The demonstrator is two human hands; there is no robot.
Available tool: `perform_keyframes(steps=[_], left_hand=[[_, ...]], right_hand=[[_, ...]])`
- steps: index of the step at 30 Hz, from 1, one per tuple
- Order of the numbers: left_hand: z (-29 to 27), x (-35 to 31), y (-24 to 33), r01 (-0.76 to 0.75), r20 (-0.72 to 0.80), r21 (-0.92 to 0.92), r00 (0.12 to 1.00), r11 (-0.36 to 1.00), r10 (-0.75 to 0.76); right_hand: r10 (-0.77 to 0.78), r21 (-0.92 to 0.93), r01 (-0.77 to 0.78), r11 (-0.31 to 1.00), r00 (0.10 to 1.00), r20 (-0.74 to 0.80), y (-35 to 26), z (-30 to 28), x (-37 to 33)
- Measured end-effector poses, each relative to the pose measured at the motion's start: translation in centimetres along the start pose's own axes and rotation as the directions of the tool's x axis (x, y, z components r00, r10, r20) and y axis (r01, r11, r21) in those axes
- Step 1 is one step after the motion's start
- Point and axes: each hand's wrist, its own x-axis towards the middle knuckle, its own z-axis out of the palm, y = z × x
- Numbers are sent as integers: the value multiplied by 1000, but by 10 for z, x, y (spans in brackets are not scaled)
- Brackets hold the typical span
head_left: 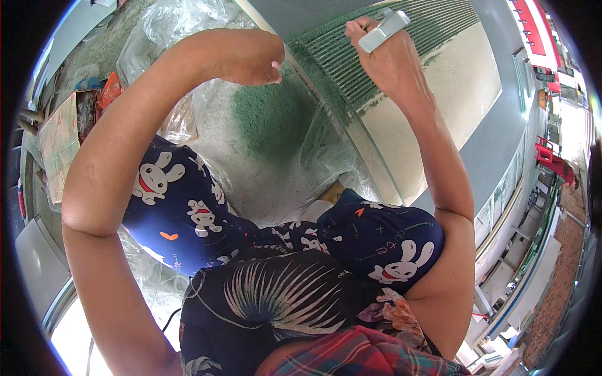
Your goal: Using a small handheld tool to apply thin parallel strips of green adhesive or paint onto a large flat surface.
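Observation:
My right hand [392, 62] is over a ribbed panel [351, 69], with its fingers closed round a flat, pale grey tool [385, 31] whose kind I cannot make out. Green powder lies along the panel's dark grooves, and the panel's near part is smooth and cream. My left hand [260, 57] is curled near the panel's left edge. Its fingers bend inward, and whatever they may hold is hidden. Below it, a patch of green powder [273, 116] covers the floor.
Crumpled clear plastic sheeting [179, 25] lies on the floor at the left, near a cardboard box [61, 141] and an orange bag [110, 91]. A grey surface [480, 147] borders the panel on the right. A red stool [547, 150] stands farther right. My knees are just below the panel.

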Motion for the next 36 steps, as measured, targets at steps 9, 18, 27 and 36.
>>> perform_keyframes(steps=[9,18,27,36], left_hand=[[-2,1,2,58,64,18,996,998,-59],[-1,-3,2,42,34,-6,999,999,-41],[1,1,0,5,15,-16,1000,1000,-5],[6,-6,-2,11,-70,-50,997,999,-14]], right_hand=[[-56,39,58,998,996,-66,12,-5,4],[-31,31,34,999,995,-93,12,-2,2],[-94,53,101,994,989,-118,-5,7,-10],[-302,127,306,944,952,-50,-37,-10,-13]])
